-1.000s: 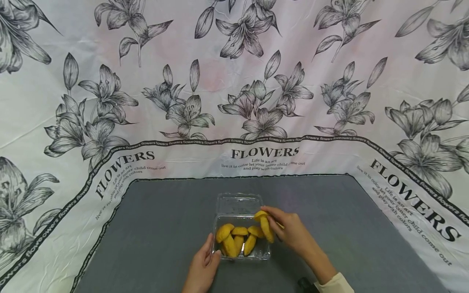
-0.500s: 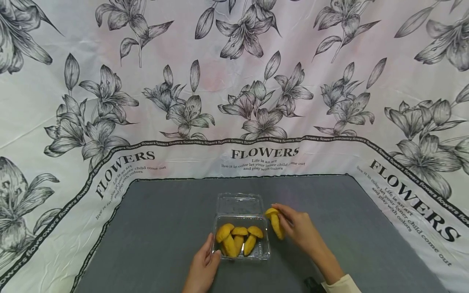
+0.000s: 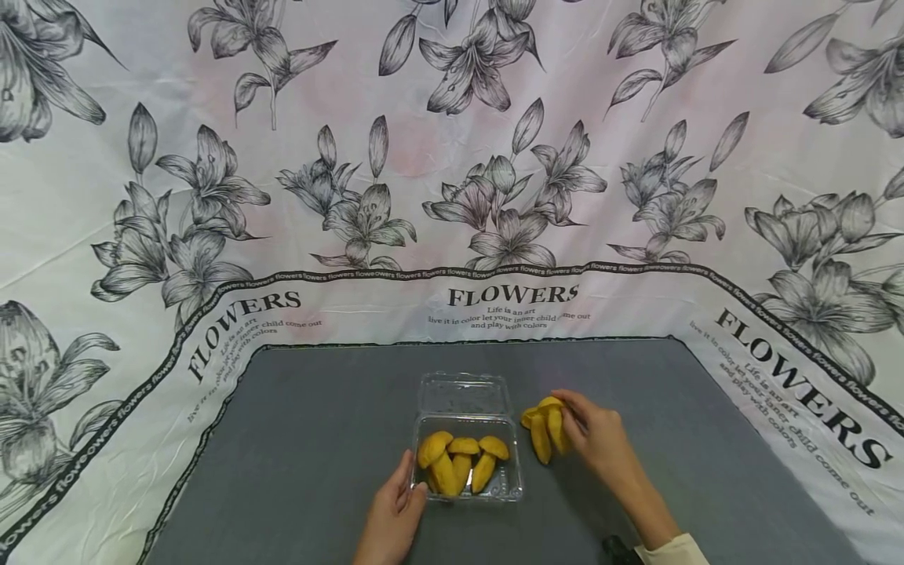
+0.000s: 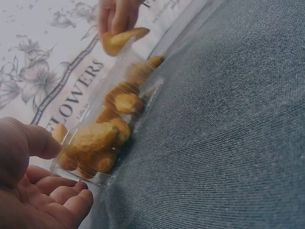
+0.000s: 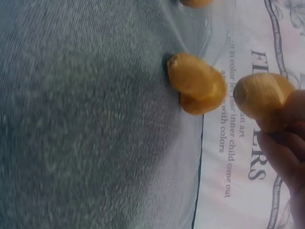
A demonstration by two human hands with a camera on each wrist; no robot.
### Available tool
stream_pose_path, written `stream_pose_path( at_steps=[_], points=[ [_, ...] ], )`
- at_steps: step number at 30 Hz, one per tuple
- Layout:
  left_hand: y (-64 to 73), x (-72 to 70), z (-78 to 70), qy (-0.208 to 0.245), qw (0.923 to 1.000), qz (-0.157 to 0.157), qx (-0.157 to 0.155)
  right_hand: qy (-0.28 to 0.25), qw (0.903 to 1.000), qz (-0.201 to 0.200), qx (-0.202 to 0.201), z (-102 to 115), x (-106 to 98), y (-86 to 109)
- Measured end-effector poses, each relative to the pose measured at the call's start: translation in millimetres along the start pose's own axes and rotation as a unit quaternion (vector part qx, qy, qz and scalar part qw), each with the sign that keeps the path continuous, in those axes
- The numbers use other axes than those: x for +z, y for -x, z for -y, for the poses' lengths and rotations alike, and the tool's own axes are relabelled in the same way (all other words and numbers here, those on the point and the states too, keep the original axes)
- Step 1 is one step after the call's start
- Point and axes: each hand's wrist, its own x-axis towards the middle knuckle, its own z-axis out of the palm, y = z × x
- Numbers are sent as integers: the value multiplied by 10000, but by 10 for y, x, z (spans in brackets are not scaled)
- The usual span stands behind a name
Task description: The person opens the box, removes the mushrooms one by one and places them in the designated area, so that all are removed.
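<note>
A clear plastic box [image 3: 510,496] with a hinged lid [image 3: 463,392] laid back stands on the grey table and holds several yellow mushrooms [image 3: 484,464]. My left hand [image 3: 392,506] grips the box's near left corner, thumb and fingers against its walls in the left wrist view. To the right of the box, my right hand [image 3: 596,439] pinches one yellow mushroom [image 5: 262,95] between thumb and fingertips. Close beside it, another mushroom [image 5: 196,83] appears to lie on the table. The far sides of the fingers are hidden in the head view.
A grey cloth [image 3: 318,416] covers the table. White fabric [image 3: 395,306] printed with flowers and lettering hangs behind and along both sides. A black device [image 3: 620,549] sits at my right wrist, next to a cream sleeve [image 3: 674,551].
My right hand has moved rightward, from over the box's right edge to the table beyond it. Two mushrooms now show there instead of one. My left hand and the box have stayed put.
</note>
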Motion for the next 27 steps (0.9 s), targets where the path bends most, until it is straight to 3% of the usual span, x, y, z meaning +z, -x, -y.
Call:
stream_pose_path(
  at_steps=[6,17,27],
  points=[
    [17,25,-7,13,9999,-21,124,-37,9996,15,262,-66,-69,24],
    [5,12,-13,-43,9999,43,-130,96,9980,164,602,-130,-100,70],
    [-7,1,-15,0,10000,27,-91,224,9925,530,1075,-195,-98,81]
  ],
)
